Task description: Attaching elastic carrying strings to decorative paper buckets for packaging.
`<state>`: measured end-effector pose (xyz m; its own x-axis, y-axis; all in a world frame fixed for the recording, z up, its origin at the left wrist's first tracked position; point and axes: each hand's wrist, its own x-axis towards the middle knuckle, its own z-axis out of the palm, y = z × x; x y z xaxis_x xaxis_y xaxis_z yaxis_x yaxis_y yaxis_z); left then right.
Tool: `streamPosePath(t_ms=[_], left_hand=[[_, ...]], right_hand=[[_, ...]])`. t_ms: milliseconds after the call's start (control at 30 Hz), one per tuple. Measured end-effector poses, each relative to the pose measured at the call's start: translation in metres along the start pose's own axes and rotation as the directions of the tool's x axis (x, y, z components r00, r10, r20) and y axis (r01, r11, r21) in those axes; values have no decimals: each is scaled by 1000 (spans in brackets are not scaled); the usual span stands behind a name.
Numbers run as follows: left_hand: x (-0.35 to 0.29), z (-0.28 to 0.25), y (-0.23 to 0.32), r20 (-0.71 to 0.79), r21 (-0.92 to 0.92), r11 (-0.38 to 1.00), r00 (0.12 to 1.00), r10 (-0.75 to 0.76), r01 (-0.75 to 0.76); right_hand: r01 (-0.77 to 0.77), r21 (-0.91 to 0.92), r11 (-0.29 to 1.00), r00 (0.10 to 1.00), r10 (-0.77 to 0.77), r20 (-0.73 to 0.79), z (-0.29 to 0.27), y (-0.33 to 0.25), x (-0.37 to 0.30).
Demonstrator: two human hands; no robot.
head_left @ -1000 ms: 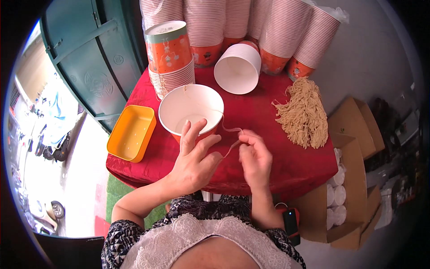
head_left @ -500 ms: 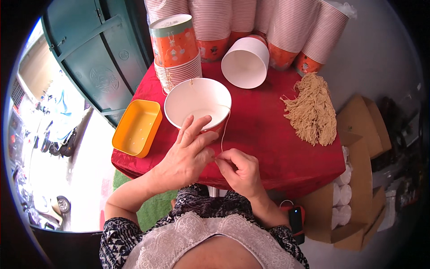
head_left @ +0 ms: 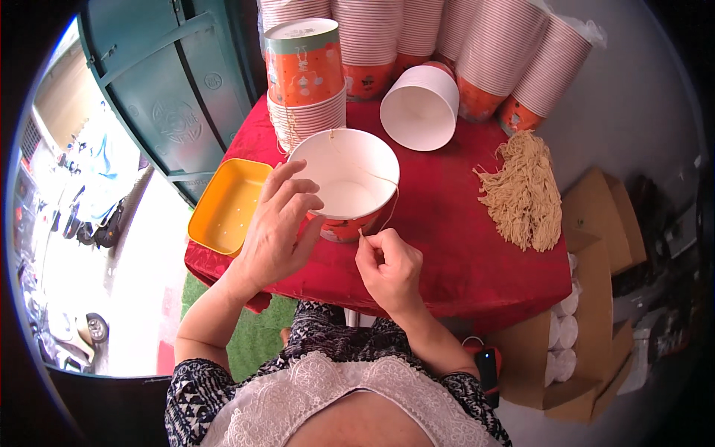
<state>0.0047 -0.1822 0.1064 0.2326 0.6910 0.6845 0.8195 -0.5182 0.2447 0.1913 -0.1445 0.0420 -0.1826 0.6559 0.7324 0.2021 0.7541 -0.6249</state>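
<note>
Left hand (head_left: 277, 232) spread against the paper cup (head_left: 345, 183), right hand (head_left: 389, 270) pinching a thin string (head_left: 390, 211).

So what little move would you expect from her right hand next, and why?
Probably a gentle pull of the string toward her. The right hand pinches its free end just off the paper cup, the string runs slack over the near rim, and the left hand steadies the cup's side, so taking up slack seems the likely step.
</note>
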Motion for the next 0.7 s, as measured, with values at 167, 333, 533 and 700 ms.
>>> streamPosePath(t_ms=[167, 333, 533, 700], left_hand=[[-3, -1, -4, 21, -19, 1000, 1000, -6, 6], [-1, -3, -6, 22, -35, 999, 1000, 0, 1], [8, -4, -6, 39, -58, 998, 999, 16, -14], [19, -3, -12, 124, -133, 991, 991, 52, -35]], right_hand=[[51, -84, 995, 998, -53, -19, 9, 4, 3], [62, -115, 991, 998, -64, -14, 12, 5, 6], [73, -146, 987, 997, -77, -24, 15, 8, 6], [79, -164, 983, 997, -82, -10, 16, 7, 8]])
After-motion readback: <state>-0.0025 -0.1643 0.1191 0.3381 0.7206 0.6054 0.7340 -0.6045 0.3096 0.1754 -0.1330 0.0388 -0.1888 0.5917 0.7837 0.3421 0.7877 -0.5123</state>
